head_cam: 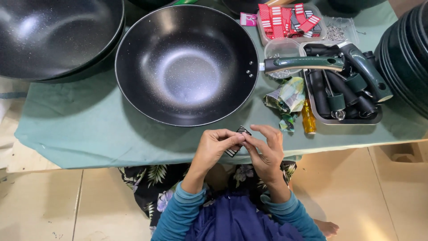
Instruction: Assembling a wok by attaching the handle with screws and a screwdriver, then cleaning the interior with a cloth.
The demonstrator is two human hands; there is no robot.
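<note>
My left hand point(215, 145) and my right hand point(266, 149) meet over the near edge of the table, both pinching one small black striped label point(240, 133) between the fingertips. Just beyond them lies a large black speckled wok point(186, 64), its dark green handle point(303, 64) pointing right. Both sleeves are blue.
Black pans are stacked at the far left point(53, 35) and at the right edge point(408, 49). A metal tray point(345, 121) holds several dark handles. A clear box point(290, 22) holds red and white labels. An amber screwdriver handle point(308, 118) and crumpled wrapping point(287, 98) lie on the green cloth point(89, 129).
</note>
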